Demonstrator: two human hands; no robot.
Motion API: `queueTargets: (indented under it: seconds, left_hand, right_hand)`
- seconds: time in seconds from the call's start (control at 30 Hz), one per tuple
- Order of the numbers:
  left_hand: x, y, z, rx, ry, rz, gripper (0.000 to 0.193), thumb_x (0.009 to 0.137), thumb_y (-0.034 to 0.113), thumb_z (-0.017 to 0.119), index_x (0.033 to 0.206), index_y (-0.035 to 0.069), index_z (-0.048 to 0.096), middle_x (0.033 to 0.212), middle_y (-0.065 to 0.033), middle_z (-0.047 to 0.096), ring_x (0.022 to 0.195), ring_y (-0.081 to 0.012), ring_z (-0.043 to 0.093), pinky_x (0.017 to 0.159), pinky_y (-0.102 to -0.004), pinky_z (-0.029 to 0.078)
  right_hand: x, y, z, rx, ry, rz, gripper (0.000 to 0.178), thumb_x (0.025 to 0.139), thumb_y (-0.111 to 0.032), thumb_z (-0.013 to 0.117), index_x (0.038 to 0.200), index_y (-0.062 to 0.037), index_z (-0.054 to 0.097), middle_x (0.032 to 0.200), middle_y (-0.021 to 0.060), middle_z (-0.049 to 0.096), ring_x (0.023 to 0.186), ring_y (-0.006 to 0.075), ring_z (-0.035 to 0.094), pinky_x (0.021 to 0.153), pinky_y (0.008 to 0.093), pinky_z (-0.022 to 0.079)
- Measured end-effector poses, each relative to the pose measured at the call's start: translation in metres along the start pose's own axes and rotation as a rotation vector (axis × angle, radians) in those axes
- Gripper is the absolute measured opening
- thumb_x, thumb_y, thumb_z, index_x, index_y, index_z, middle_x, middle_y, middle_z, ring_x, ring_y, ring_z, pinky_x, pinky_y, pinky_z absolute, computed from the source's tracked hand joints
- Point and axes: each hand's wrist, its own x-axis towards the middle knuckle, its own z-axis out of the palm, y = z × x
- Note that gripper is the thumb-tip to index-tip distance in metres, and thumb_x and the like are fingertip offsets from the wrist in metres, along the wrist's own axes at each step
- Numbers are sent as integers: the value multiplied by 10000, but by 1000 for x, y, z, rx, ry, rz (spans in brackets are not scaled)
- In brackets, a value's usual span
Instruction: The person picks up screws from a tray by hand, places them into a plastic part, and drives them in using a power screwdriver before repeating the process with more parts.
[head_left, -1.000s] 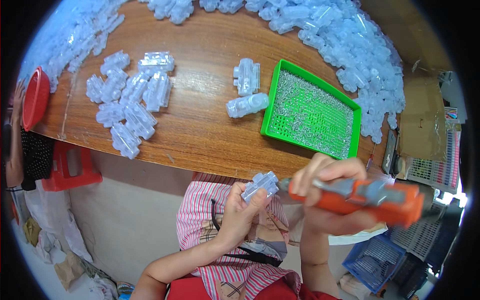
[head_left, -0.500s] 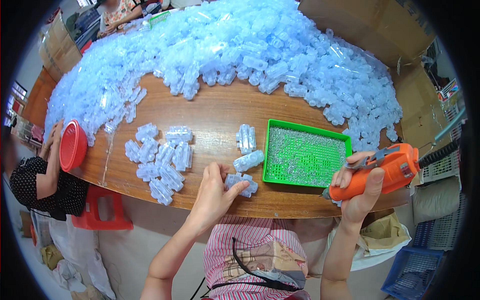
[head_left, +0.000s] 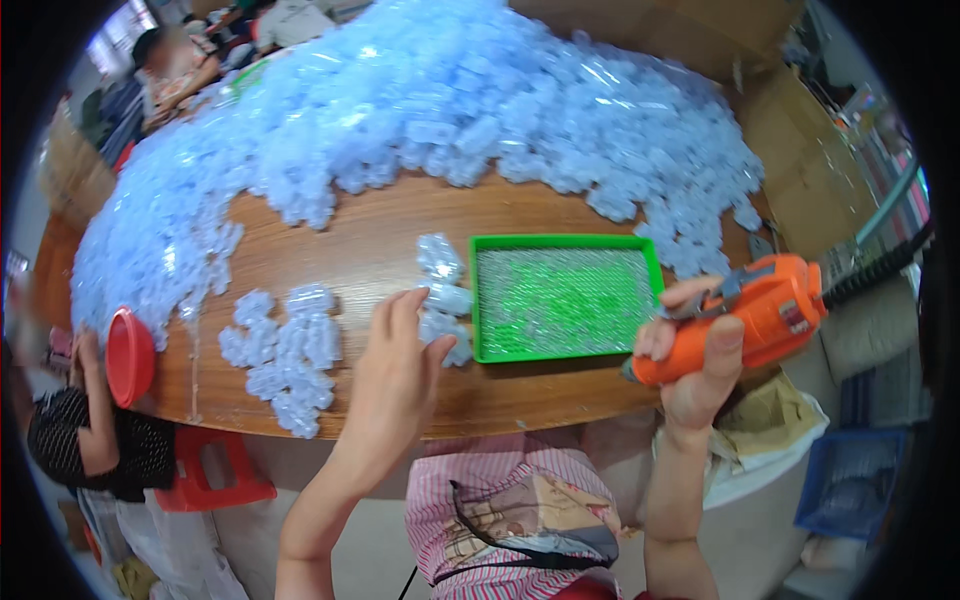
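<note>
My right hand wraps around an orange electric screwdriver, its tip pointing left beside the tray's lower right corner. My left hand is raised over the table's near side, fingers stretched and holding nothing I can see. Just right of its fingers, three clear plastic pieces stand in a column: a far one, a middle one and a near one, partly hidden by the hand. A green tray of small metal screws sits between my hands. To the left lies a cluster of similar clear pieces.
A large heap of clear bluish plastic pieces curves across the far side of the wooden table. At the left, another person's arm is by a red basket, above a red stool. A black cable trails from the screwdriver.
My left hand has come off the nearest clear piece and its fingers have straightened. The view has shifted, so the table things sit farther left. The screwdriver stays in my right hand.
</note>
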Motion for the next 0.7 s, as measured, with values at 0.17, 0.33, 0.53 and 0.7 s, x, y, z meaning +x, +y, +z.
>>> queueTargets:
  seconds: [0.17,0.33,0.53,0.7]
  left_hand:
    - [-22,131,-56,-1464,-336,320,329,1001,319,442,997,33,604,878,-68,585,732,-128,560,711,-264,503]
    - [-39,146,-54,-1539,9,482,224,930,321,545,924,167,708,787,29,519,733,-106,451,635,-243,355]
    - [-42,111,4,-1143,90,606,92,792,92,618,770,8,646,647,-70,573,594,-225,557,622,-370,462]
    - [25,108,134,114,-93,581,339,744,125,713,1076,114,644,1073,-88,534,1042,-311,447,865,-421,381]
  right_hand:
    - [19,-4,-16,13,71,-16,601,874,-601,518,935,-3,532,577,31,466,493,118,459,504,274,422]
    - [26,6,-48,40,149,-107,293,863,-300,688,930,-34,586,591,-6,532,477,79,502,457,215,397]
    - [24,-17,-68,-17,163,-115,287,840,-291,726,929,-58,585,653,-35,545,517,47,509,464,204,407]
    - [27,-16,-71,-88,214,-244,309,820,-299,750,884,-34,605,663,-52,522,605,33,443,534,215,387]
